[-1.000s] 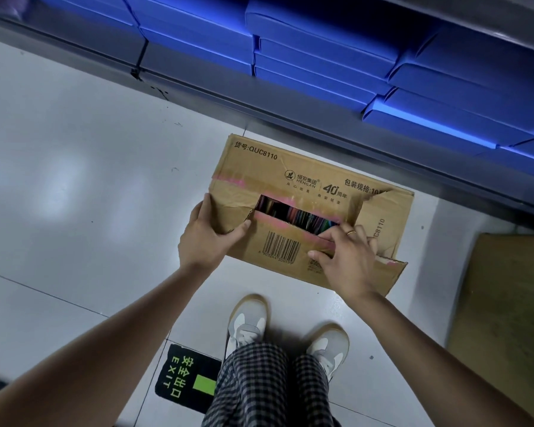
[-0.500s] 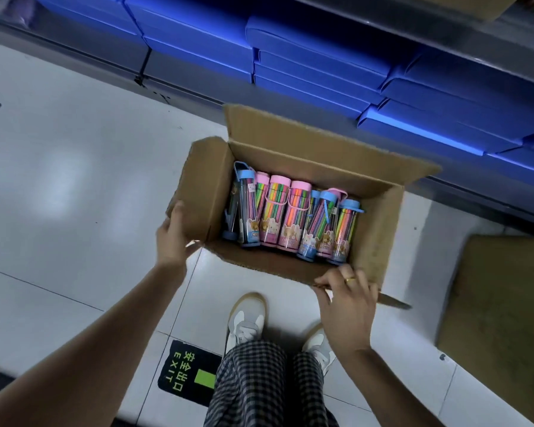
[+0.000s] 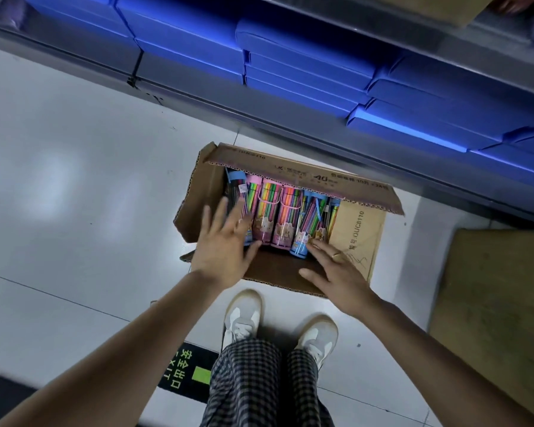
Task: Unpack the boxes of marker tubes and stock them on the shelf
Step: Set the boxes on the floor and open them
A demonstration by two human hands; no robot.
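From my feed the light is dim and cool, with soft white glare patches on the glossy floor point(image 3: 74, 186) toward its left edge. My left hand point(image 3: 225, 245) smears with motion blur. The blue boxes point(image 3: 305, 69) above glow oversaturated, and wide-angle bending curves the shelf edge point(image 3: 290, 131).

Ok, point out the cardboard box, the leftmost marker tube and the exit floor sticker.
cardboard box point(image 3: 356, 234): head view, on its right flap with printed code.
leftmost marker tube point(image 3: 235, 177): head view, on its blue cap.
exit floor sticker point(image 3: 184, 369): head view, on its dark printed face.
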